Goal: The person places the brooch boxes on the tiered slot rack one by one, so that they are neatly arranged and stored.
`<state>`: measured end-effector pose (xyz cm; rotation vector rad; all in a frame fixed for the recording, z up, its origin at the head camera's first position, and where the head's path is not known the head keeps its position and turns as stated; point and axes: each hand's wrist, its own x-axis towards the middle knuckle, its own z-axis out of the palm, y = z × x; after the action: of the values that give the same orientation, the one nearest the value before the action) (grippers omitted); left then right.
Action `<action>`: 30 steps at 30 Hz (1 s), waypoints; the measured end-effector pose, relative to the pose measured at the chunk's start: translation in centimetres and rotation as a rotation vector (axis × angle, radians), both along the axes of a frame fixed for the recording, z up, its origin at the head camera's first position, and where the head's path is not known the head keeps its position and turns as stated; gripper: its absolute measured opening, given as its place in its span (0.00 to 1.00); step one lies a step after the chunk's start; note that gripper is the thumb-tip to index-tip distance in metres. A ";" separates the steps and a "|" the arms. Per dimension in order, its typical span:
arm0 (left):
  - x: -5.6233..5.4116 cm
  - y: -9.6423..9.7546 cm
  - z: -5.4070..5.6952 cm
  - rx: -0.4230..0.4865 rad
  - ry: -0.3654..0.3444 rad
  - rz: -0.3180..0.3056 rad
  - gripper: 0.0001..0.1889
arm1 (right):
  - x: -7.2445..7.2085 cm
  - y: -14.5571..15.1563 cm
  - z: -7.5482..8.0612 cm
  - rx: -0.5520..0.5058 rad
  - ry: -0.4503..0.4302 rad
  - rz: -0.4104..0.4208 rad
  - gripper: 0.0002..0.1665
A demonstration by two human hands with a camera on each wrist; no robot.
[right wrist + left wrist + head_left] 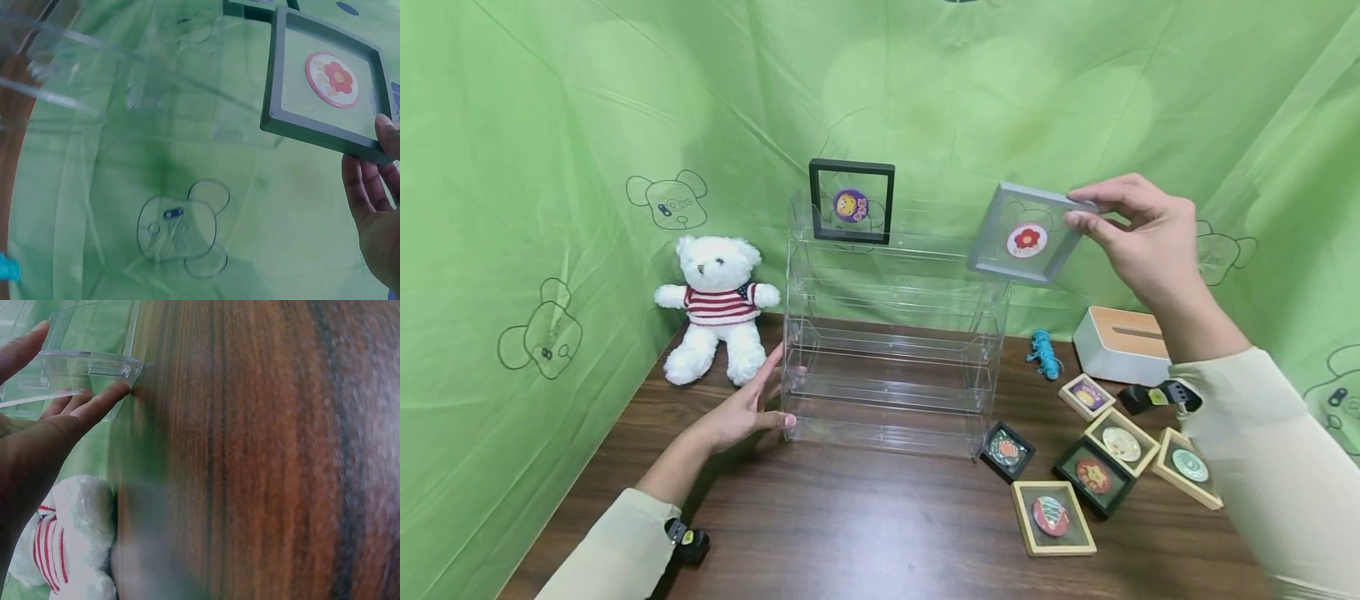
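Observation:
Raised over the right end of a clear acrylic tiered rack [887,392], my right hand [1150,233] pinches a grey display frame [1030,277] by its upper right corner. Inside that frame is a round white badge [332,80] with a red flower. Down at the rack's lower left side, my left hand [741,412] rests against the clear side wall, its fingers [100,407] straight along it and the thumb near the front edge. On the top tier a black frame [852,239] with a purple lion badge stands upright, at the left.
Several framed badges lie right of the rack, among them a wood-coloured frame [1056,550] and a black frame [1060,468]. Behind them are a blue cord bundle [1043,356] and a tissue box [1101,354]. A white teddy bear [717,304] sits left, before green cloth [925,83].

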<state>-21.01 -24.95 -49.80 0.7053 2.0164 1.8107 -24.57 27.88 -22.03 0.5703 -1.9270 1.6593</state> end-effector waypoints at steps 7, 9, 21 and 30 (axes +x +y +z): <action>0.0 0.0 -0.1 -0.023 0.010 0.009 0.68 | -2.5 -3.3 1.5 -0.190 0.014 0.057 0.18; 0.0 0.0 -0.1 -0.030 0.013 0.010 0.68 | -3.1 -4.1 1.9 -0.209 0.010 0.052 0.17; -0.1 0.0 0.0 -0.020 0.009 0.005 0.68 | -5.8 -7.5 3.6 -0.185 -0.005 -0.058 0.15; 0.0 0.1 0.0 -0.013 0.002 0.008 0.68 | -7.3 -7.4 1.1 0.174 -0.100 -0.210 0.14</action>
<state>-20.97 -24.80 -49.78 0.6959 2.0331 1.8008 -31.85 20.50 -20.98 0.3407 -2.1380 1.4227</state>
